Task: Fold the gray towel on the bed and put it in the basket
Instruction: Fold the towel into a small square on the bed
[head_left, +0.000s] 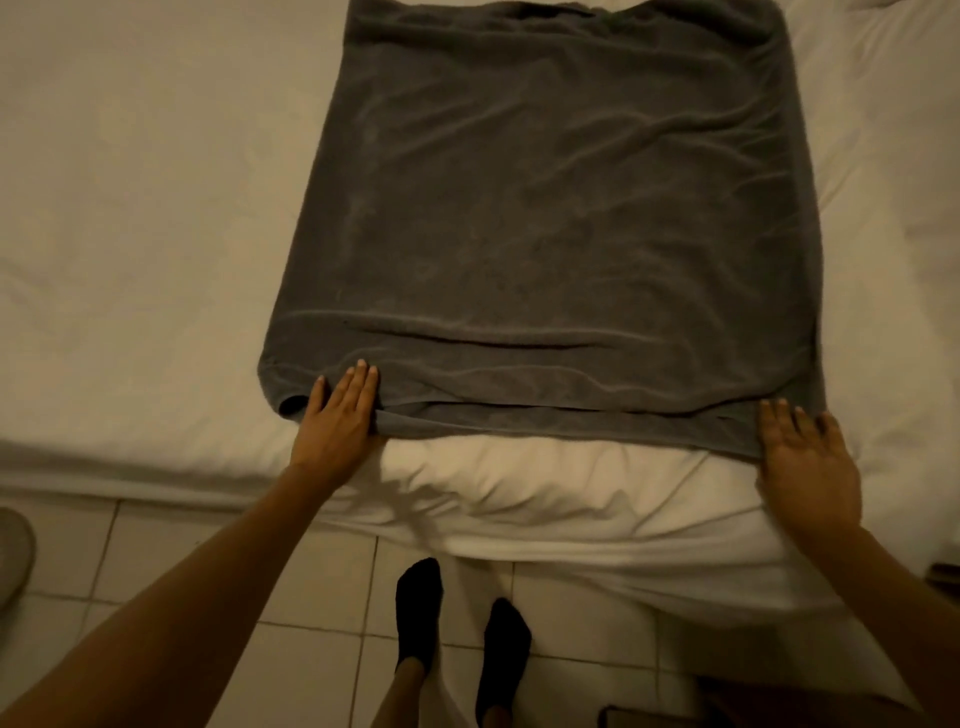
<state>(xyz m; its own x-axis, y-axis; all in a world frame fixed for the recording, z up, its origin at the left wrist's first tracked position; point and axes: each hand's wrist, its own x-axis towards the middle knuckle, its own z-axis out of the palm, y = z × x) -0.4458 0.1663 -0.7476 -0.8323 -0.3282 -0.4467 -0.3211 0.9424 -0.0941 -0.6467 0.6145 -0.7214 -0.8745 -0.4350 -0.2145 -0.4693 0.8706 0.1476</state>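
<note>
Our black-socked feet (462, 623) on tile floor (291, 582), our left hand (340, 415) and right hand (808, 457) flat, fingers straight, pressing gray towel (540, 218) near edge on white bed (130, 234), no writing we can read

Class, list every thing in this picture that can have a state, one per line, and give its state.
towel: spread on the bed, near edge doubled over, wrinkled
left hand: fingers straight, flat on the towel's near left corner
right hand: fingers straight, touching the towel's near right corner
bed: covered by a white sheet, creased at the near edge
socks: worn, standing on the tiled floor
</note>
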